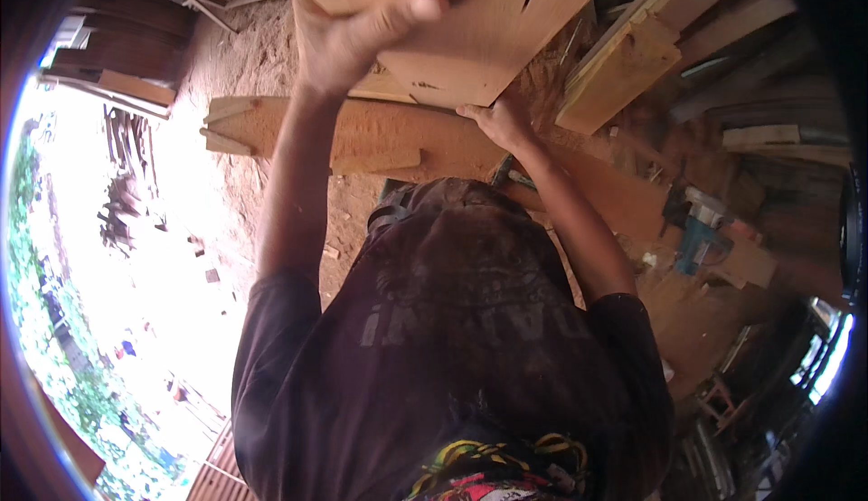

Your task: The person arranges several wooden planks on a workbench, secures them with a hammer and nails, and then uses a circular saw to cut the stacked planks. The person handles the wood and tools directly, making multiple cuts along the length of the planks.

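Note:
A wide wooden board with a dark crack stands tilted in front of me at the top of the view. My left hand grips its left side, the thumb stretched across the face and slightly blurred; the other fingers are mostly hidden. At the board's lower right corner, my right hand is closed around the edge, with part of its grip out of sight. Below the board's lower edge lies a long plank, and a short wood offcut rests on its near side.
To the right, a teal power tool sits on a plank. Thick timber beams lean at the upper right. Sawdust covers the floor. Dark boards are stacked at the upper left, beside a bright outdoor area.

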The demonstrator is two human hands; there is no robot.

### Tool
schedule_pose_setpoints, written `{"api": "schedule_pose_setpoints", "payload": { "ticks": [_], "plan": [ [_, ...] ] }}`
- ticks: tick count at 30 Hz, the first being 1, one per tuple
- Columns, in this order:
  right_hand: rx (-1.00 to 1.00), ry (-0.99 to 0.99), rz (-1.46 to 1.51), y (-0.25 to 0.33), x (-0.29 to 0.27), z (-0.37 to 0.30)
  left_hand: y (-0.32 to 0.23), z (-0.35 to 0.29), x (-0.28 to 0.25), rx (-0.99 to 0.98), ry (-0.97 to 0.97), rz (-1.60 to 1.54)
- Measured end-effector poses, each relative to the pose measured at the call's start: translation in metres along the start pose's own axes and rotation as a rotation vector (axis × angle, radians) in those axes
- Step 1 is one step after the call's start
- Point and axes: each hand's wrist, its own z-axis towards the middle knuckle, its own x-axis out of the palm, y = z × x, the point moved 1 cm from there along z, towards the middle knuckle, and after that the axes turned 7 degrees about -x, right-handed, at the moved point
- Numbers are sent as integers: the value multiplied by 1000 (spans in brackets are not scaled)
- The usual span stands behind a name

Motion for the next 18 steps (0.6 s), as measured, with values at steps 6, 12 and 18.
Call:
{"api": "schedule_pose_setpoints", "payload": {
  "ticks": [6, 12, 18],
  "plan": [
    [-44, -167, -193, 4, 13, -24, 51, -49, -19, -320, 161, 77],
    [-87, -324, 3, 22, 17, -31, 53, -58, -42, -481, 246, 59],
    [-14, -186, -90, 33, 7, -35, 52, -58, -47, -552, 328, 36]
  ]
}}
